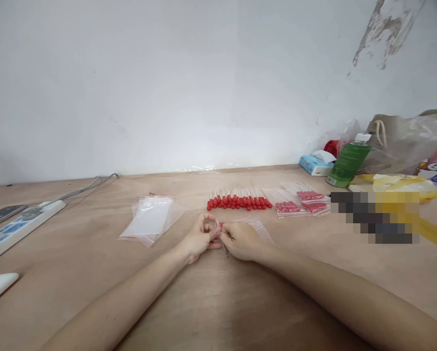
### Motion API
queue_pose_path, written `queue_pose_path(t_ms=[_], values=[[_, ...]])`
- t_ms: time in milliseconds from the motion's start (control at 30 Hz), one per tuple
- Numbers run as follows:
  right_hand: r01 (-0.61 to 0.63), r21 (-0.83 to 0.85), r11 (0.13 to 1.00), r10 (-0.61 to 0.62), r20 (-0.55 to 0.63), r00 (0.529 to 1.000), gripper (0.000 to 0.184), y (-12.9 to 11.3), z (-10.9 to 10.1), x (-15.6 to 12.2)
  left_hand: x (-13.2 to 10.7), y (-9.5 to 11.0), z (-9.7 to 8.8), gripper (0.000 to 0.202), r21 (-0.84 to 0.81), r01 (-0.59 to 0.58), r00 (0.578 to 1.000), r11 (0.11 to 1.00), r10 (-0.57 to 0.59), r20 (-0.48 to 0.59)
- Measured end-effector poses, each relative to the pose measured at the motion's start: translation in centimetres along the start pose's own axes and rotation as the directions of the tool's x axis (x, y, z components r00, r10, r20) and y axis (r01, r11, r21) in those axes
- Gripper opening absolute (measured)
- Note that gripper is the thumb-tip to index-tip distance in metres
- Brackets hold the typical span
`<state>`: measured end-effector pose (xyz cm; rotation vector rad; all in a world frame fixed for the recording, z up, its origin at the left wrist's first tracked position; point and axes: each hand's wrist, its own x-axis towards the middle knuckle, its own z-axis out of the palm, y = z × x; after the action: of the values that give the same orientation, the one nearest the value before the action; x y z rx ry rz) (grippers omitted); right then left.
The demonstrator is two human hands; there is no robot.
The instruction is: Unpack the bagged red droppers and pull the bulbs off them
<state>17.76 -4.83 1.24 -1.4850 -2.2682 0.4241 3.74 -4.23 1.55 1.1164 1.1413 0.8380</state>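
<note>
The small clear bag (256, 226) lies on the table (218, 302) at the middle of the view, its near end pinched between 2 hands. The left hand (199, 239) and the right hand (242, 240) meet fingertip to fingertip, both clenched on the bag's edge. A bit of red shows inside, right at the fingers.

Just behind the hands a row of red-tipped sticks (239, 201) lies side by side, loose on the wood. To its right lie filled bags (302, 202), each with red pieces packed inside. To the left, well apart from the hands, sits a pile of empty bags (149, 218) with red strips along the edges.

At the far right a green bottle (350, 161) with a white cap leans near a blue box (315, 165). Its label is too small to read. Behind it slumps a grey plastic sack (408, 141) with a cartoon print.

The table is pale plywood, pushed against a plain white wall (167, 83) with a scuffed patch at the upper right. A white power strip (21, 224) lies at the left edge, its cable running back to the wall.
</note>
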Motion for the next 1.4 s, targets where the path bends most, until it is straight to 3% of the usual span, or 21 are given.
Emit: queue_pose_path(t_ms=[300, 500, 600, 667, 733, 800, 867, 933, 1000, 1100, 1200, 1400], values=[[-0.121, 0.022, 0.992, 0.122, -0.044, 0.992, 0.022, -0.3, 0.5, -0.2, 0.3, -1.5, 0.4, 0.04, 0.016, -0.194, 0.979, 0.981, 0.194, -0.054], [-0.16, 0.094, 0.983, 0.17, -0.103, 0.98, 0.022, -0.2, 0.3, 0.1, 0.5, -1.8, 0.5, 0.036, 0.042, -0.192, 0.975, 0.98, 0.196, -0.101], [-0.141, 0.17, 0.975, 0.158, -0.092, 0.983, 0.023, 0.2, 0.1, 0.0, 0.6, -1.7, 0.1, 0.027, 0.092, -0.192, 0.979, 0.977, 0.197, -0.05], [-0.109, 0.233, 0.966, 0.136, -0.103, 0.985, 0.022, 0.5, -0.1, -0.2, 0.6, -1.7, -0.6, 0.015, 0.209, -0.234, 0.972, 0.949, 0.235, 0.02], [-0.088, 0.313, 0.946, 0.138, -0.143, 0.98, 0.023, 0.7, -0.1, -0.3, 0.8, -1.7, -1.4, 0.006, 0.399, -0.326, 0.943, 0.857, 0.323, 0.077], [-0.04, 0.407, 0.912, 0.123, -0.18, 0.976, 0.025, 0.8, -0.1, -0.3, 0.9, -1.6, -2.4, 0.012, 0.581, -0.425, 0.891, 0.695, 0.435, 0.13], [0.038, 0.502, 0.864, 0.056, -0.17, 0.984, 0.026, 0.8, -0.4, -0.2, 1.1, -1.5, -3.2, 0.018, 0.684, -0.497, 0.833, 0.534, 0.514, 0.204], [0.119, 0.55, 0.827, -0.051, -0.138, 0.989, 0.027, 1.1, -1.0, -0.3, 1.3, -1.5, -3.7, 0.022, 0.718, -0.536, 0.8, 0.445, 0.539, 0.263], [0.191, 0.489, 0.851, -0.141, -0.136, 0.981, 0.024, 1.9, -2.0, -0.6, 1.4, -1.5, -3.9, 0.023, 0.727, -0.546, 0.79, 0.416, 0.544, 0.283], [0.305, 0.241, 0.921, -0.257, -0.214, 0.943, 0.014, 4.2, -3.4, -1.5, 1.5, -1.6, -3.9, 0.021, 0.747, -0.523, 0.785, 0.411, 0.573, 0.235], [0.387, 0.116, 0.915, -0.361, -0.194, 0.912, 0.013, 6.8, -3.7, -2.5, 1.4, -1.8, -3.8, 0.017, 0.767, -0.504, 0.759, 0.396, 0.627, 0.175], [0.323, 0.109, 0.94, -0.3, -0.184, 0.936, 0.021, 8.4, -2.4, -3.0, 1.5, -1.7, -3.7, 0.018, 0.671, -0.557, 0.779, 0.489, 0.587, 0.22]])
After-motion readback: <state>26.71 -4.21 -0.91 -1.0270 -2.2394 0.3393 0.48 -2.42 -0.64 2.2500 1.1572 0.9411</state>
